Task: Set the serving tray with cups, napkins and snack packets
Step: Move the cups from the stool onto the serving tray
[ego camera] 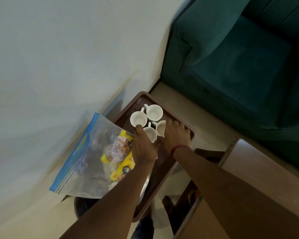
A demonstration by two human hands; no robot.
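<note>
Both hands are down on the brown tray [192,135] right now, working the cluster of four white cups [146,121] at its far end. The left hand [143,145] sits over the near-left side of the cluster, fingers curled around the nearest cup [150,133], with one fingertip up against the rim of the far-left cup [138,118]; it looks like a loose hold on that near cup, though the palm hides exactly how firm it is. The right hand [175,135] is spread flat-ish beside the right cup [160,127], fingers splayed toward the tray's right rim, thumb side pressed against the cup wall, steadying rather than lifting as far as one can judge. The cups are touching one another, handles pointing away toward the wall. Now the relation that matters: the clear zip bag [86,157] holding the yellow snack packets [121,163] lies just to the left of the tray, overlapping its left edge, directly under and beside the left forearm. So the left hand is plainly the nearer one for those packets; the right would have to cross over the cups. The bag's long axis runs roughly parallel to the tray's long side, blue zip edge on the far left. The near half of the tray looks free for packets. Napkins I cannot make out for certain.
</note>
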